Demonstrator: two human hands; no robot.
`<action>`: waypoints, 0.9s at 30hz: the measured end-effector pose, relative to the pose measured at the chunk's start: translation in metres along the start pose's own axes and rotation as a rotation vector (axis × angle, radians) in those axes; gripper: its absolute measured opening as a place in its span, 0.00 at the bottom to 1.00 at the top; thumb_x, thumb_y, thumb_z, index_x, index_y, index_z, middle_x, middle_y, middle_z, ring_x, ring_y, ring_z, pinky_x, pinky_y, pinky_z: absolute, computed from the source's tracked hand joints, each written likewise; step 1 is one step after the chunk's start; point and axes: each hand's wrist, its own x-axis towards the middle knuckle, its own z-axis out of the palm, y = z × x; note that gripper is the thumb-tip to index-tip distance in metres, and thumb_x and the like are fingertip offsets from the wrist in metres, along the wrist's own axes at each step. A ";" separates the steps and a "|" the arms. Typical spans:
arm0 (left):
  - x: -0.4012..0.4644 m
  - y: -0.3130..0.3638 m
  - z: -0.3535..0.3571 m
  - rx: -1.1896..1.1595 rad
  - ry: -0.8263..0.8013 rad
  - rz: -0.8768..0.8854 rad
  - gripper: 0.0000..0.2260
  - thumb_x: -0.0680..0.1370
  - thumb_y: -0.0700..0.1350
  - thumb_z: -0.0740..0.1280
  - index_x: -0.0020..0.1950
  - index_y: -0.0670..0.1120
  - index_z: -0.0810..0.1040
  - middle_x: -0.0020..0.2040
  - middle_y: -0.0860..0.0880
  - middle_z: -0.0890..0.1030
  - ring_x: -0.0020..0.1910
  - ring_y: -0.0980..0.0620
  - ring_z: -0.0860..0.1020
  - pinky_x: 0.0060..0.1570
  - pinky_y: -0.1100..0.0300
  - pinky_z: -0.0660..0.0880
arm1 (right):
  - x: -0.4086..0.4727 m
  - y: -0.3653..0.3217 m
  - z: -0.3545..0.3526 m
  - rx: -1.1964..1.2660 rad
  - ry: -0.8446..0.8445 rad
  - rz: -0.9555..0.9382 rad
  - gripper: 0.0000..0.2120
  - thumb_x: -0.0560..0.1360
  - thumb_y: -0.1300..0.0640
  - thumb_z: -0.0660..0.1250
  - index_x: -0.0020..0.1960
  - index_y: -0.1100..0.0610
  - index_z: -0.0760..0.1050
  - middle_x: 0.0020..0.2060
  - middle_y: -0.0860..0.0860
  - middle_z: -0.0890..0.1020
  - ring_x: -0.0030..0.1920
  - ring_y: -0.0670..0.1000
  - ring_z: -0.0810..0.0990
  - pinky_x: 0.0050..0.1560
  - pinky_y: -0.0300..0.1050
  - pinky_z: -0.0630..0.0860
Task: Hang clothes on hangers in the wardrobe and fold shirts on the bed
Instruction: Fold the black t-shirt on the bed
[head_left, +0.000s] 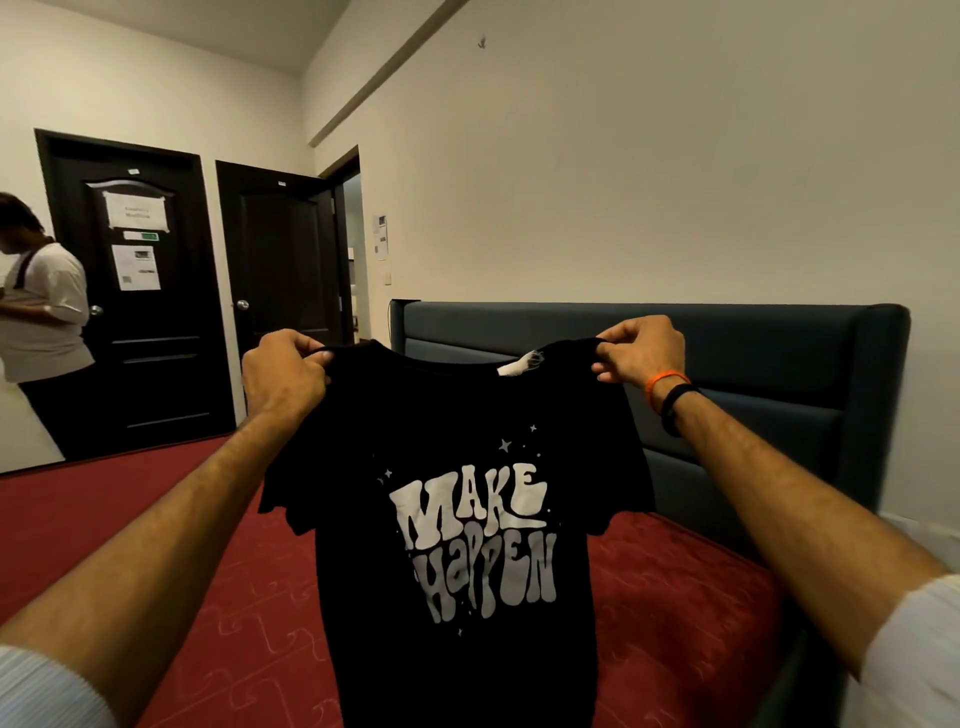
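Two dark doors (140, 291) at ten o'clock — a bystander (36, 306) at nine, papers (136, 244) taped on one.

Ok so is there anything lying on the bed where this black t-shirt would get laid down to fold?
Nothing visible. The black t-shirt hangs from the left hand and right hand above the bed, whose red cover shows bare on both sides. The part directly behind the shirt is hidden.

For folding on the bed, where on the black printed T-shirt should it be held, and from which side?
At both shoulder seams, from above. The black T-shirt hangs print-forward over the red bed; the left hand and right hand pinch the shoulders either side of the collar, so it drops flat.
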 end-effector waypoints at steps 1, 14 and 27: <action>0.001 0.000 -0.001 0.008 0.014 0.011 0.05 0.78 0.42 0.70 0.53 0.44 0.81 0.47 0.45 0.83 0.46 0.49 0.82 0.53 0.53 0.79 | 0.000 0.000 -0.001 -0.015 0.008 -0.010 0.03 0.74 0.64 0.73 0.47 0.61 0.83 0.36 0.54 0.84 0.32 0.47 0.84 0.32 0.37 0.81; -0.006 -0.003 -0.012 0.056 0.061 0.150 0.07 0.70 0.36 0.77 0.45 0.45 0.83 0.42 0.51 0.82 0.43 0.57 0.80 0.42 0.70 0.72 | -0.002 -0.007 0.000 -0.150 0.079 -0.130 0.06 0.69 0.64 0.78 0.39 0.55 0.82 0.36 0.52 0.84 0.35 0.49 0.84 0.41 0.42 0.83; -0.005 -0.002 -0.008 0.164 -0.121 0.032 0.08 0.78 0.40 0.69 0.56 0.45 0.84 0.49 0.45 0.84 0.38 0.56 0.79 0.33 0.67 0.74 | 0.001 -0.001 0.008 -0.293 0.007 -0.184 0.06 0.71 0.60 0.76 0.46 0.53 0.86 0.41 0.50 0.86 0.44 0.49 0.84 0.53 0.48 0.82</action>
